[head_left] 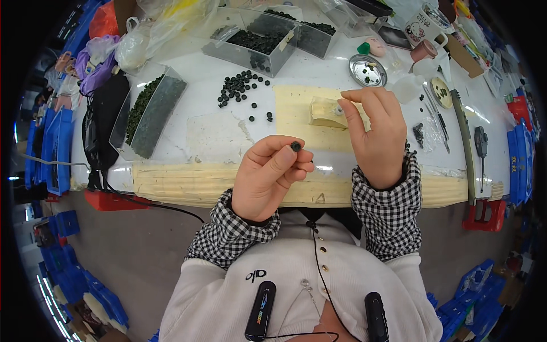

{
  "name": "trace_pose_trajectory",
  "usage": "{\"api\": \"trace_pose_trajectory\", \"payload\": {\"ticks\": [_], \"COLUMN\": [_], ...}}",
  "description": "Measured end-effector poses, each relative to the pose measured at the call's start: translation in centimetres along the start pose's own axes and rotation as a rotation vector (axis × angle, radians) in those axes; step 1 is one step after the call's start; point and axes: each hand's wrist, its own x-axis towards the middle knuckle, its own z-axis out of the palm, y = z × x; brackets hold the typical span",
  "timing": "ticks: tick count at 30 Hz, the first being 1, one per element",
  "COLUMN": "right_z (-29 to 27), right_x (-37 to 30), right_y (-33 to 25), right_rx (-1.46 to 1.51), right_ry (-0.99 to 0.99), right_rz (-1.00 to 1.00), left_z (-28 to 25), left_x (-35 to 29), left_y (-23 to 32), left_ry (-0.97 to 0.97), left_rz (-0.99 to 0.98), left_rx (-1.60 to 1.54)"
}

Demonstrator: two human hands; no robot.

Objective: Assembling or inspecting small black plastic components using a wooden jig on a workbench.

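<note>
Between the thumb and index finger of my left hand (pixel 263 178) is a small round black part (pixel 296 146), held above the table's front edge. A second dark piece shows by the lower fingers of that hand. To its right, my right hand (pixel 377 134) has thumb and index finger curled close together at the right end of a pale yellow block (pixel 326 113). A tiny greyish piece shows at those fingertips; its kind is too small to tell. Under the block lies a yellow sheet (pixel 290 102). Loose black round parts (pixel 235 88) are scattered behind my left hand.
Clear bins (pixel 273 64) of black parts stand at the back, another bin (pixel 165 114) at the left. A metal dish (pixel 367 71), tweezers (pixel 437 117), a mug (pixel 421 28) and a screwdriver (pixel 481 142) lie rightward. Plastic bags (pixel 134 48) crowd the back left.
</note>
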Motion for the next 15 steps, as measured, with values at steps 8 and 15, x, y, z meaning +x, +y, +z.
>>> {"api": "trace_pose_trajectory", "payload": {"ticks": [8,15], "right_z": [-1.9,-2.0], "right_x": [-0.7,-1.1], "right_y": [-3.0,-3.8], "right_rx": [0.178,0.239], "right_ry": [0.031,0.017], "right_rz": [-0.015,-0.023], "left_z": [-0.2,-0.3], "left_x": [-0.2,-0.1], "left_y": [0.1,0.1], "left_ry": [-0.033,-0.053], "left_rz": [-0.066,-0.115], "left_rx": [-0.086,-0.143]}}
